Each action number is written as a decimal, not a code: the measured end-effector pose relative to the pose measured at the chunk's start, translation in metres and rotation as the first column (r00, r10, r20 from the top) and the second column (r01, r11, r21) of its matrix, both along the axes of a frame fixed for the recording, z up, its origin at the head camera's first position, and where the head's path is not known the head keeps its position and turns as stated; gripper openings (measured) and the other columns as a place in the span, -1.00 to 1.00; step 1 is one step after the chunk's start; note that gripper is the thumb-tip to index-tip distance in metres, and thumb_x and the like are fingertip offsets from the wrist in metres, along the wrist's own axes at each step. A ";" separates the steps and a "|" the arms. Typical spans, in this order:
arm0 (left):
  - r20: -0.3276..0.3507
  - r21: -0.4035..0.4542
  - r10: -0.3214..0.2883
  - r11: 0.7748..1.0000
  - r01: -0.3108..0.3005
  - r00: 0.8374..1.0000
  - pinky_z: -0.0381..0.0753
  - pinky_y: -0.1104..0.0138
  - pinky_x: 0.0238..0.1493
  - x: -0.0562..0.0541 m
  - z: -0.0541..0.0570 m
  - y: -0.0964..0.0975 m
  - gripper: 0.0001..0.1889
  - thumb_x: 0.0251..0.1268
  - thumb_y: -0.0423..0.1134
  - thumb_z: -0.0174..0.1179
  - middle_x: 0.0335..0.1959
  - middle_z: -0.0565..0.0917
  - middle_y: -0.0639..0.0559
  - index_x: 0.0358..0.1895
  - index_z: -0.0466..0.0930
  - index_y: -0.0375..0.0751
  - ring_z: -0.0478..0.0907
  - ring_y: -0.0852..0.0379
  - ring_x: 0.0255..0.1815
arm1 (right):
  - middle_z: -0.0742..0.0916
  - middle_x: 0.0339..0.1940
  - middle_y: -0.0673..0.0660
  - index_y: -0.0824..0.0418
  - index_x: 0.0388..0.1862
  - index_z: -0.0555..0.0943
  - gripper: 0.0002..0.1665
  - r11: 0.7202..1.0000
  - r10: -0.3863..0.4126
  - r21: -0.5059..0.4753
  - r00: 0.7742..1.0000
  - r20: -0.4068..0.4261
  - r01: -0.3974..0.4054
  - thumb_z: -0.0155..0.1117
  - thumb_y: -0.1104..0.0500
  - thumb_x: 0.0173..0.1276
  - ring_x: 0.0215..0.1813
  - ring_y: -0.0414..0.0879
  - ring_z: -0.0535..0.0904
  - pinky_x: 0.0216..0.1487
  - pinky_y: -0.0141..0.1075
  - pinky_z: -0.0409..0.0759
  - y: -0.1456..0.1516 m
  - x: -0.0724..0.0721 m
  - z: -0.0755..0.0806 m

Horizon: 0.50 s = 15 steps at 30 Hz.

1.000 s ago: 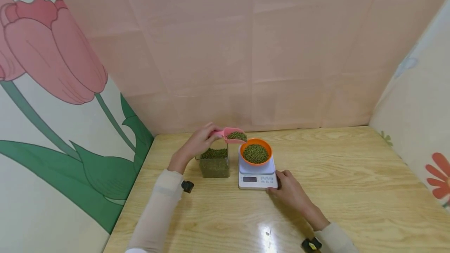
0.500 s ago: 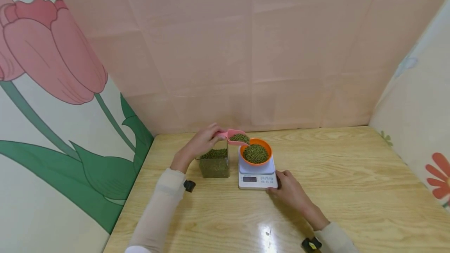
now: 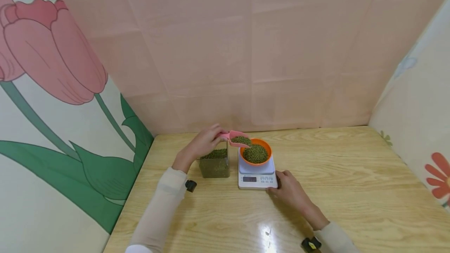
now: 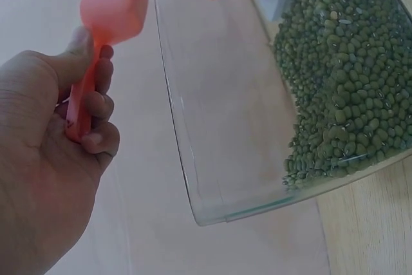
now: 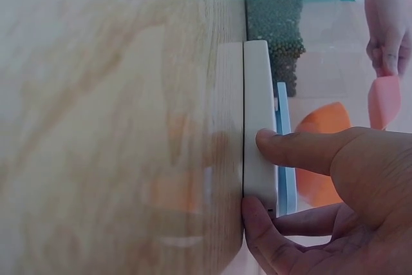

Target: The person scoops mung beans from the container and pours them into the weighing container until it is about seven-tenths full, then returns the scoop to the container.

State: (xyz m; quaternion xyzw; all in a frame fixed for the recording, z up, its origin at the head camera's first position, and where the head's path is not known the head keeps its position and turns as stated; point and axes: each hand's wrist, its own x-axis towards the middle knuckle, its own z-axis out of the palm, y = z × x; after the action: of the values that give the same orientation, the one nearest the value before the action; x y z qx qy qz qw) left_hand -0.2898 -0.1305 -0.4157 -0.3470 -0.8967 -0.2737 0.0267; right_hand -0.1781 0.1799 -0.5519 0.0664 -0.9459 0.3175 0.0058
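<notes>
My left hand [image 3: 202,143] grips the handle of a pink scoop [image 3: 230,136] heaped with green mung beans. The scoop's front lip overlaps the left rim of an orange bowl [image 3: 270,152] in the head view. Mung beans [image 3: 255,154] lie in that bowl, which sits on a white kitchen scale [image 3: 246,186]. With thumb and fingers, my right hand [image 3: 290,189] holds the scale's front right corner; in the right wrist view the thumb presses its front edge. Below the left hand stands a clear container [image 4: 212,159], with more beans [image 4: 354,75] inside.
A light wooden table [image 3: 337,175] carries everything. Behind it hangs a pinkish cloth backdrop [image 3: 281,69]. The left wall bears a painted tulip [image 3: 45,50], and a painted red flower [image 3: 439,175] shows on the right.
My left hand has carried the scoop slightly right and toward me, bringing its lip over the bowl's left rim. My right hand, the scale and the container have stayed in place.
</notes>
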 end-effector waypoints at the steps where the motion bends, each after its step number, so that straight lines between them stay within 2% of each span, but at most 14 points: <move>1: -0.006 -0.003 -0.001 1.000 0.001 1.000 0.57 0.24 -0.05 0.000 0.000 0.000 -0.75 0.60 -0.22 0.23 -0.14 0.61 0.01 0.16 0.70 -0.23 0.48 0.14 -0.21 | 0.65 -0.08 0.29 0.54 0.34 0.57 -0.19 1.000 -0.002 0.001 1.000 -0.002 0.002 0.66 0.15 0.22 -0.13 0.02 0.53 -0.13 -0.15 0.59 0.000 0.000 0.000; 15: -0.018 -0.073 -0.007 0.997 0.006 1.000 0.60 0.21 0.00 0.001 0.004 0.007 -0.72 0.62 -0.17 0.21 -0.11 0.63 -0.01 0.17 0.69 -0.24 0.50 0.12 -0.16 | 0.65 -0.07 0.30 0.54 0.37 0.54 -0.16 1.000 0.001 -0.013 1.000 -0.009 -0.001 0.65 0.16 0.22 -0.14 0.00 0.52 -0.18 -0.21 0.56 0.000 0.001 -0.002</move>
State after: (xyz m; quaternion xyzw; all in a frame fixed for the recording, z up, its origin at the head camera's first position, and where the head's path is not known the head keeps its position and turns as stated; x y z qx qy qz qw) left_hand -0.2893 -0.1239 -0.4114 -0.3531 -0.9046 -0.2378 0.0211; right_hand -0.1771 0.1801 -0.5540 0.0680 -0.9438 0.3232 0.0104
